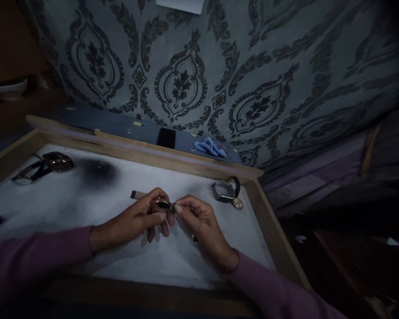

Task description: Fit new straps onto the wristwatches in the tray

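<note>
My left hand [138,219] grips a round, shiny wristwatch [161,205] with a dark face and a copper-coloured case. Thumb and fingers wrap round the case. At the watch's right edge, the thumb and forefinger of my right hand [201,219] are pinched together. What lies between those fingertips is too small and dark to make out. A flat brown strap piece [138,194] with a dark end shows behind my left hand; whether it joins the watch is hidden. Below my right palm a small dark tip [195,239] pokes out.
A raised wooden rim [269,221] borders the white work surface [146,261]. Watches [58,161] lie at the left; a grey strapped watch [223,190] and a gold watch [237,203] are at the right. Beyond the rim are a dark phone-like slab [166,138] and a blue cloth [210,146].
</note>
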`<act>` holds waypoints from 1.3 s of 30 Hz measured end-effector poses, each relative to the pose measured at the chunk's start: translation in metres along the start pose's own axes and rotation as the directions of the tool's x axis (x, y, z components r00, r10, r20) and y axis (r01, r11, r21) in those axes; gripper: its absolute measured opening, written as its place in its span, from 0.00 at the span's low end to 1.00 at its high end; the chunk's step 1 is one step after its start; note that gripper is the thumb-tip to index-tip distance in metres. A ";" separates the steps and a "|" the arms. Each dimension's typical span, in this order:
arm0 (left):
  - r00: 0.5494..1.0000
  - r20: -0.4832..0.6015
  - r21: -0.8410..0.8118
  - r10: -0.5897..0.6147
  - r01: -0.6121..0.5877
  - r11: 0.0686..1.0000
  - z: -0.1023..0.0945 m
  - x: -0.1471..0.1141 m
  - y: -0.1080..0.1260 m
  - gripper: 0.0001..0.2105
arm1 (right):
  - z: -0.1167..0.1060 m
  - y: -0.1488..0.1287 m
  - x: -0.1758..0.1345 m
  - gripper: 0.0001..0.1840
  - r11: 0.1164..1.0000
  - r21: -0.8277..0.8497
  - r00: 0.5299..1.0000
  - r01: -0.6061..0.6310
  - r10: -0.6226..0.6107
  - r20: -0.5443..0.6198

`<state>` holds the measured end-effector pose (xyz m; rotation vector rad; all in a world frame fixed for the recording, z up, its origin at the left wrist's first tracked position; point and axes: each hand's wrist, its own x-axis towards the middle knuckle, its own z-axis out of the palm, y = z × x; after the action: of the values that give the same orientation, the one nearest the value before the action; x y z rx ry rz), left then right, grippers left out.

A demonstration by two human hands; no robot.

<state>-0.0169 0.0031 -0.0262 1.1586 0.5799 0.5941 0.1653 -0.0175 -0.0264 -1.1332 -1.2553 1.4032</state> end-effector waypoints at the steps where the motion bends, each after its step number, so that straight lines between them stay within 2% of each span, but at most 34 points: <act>1: 1.000 0.003 -0.001 0.002 -0.002 1.000 0.000 0.000 0.000 0.07 | 0.000 0.000 0.000 0.11 1.000 -0.013 1.000 0.004 -0.004 -0.001; 13: 1.000 0.010 -0.004 -0.015 0.015 1.000 0.000 0.001 0.001 0.07 | -0.003 0.003 -0.001 0.08 0.976 -0.169 0.990 0.138 -0.138 0.008; 22: 1.000 0.010 0.001 -0.011 0.011 1.000 0.001 0.000 0.002 0.07 | -0.003 0.004 -0.003 0.08 0.965 -0.218 0.988 0.147 -0.152 -0.004; 39: 1.000 -0.004 -0.002 -0.027 0.027 1.000 0.001 0.000 0.001 0.06 | -0.004 0.005 -0.002 0.07 0.964 -0.206 0.985 0.167 -0.171 0.001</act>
<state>-0.0165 0.0031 -0.0246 1.1464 0.5968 0.5741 0.1697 -0.0187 -0.0318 -1.1431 -1.4753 1.1552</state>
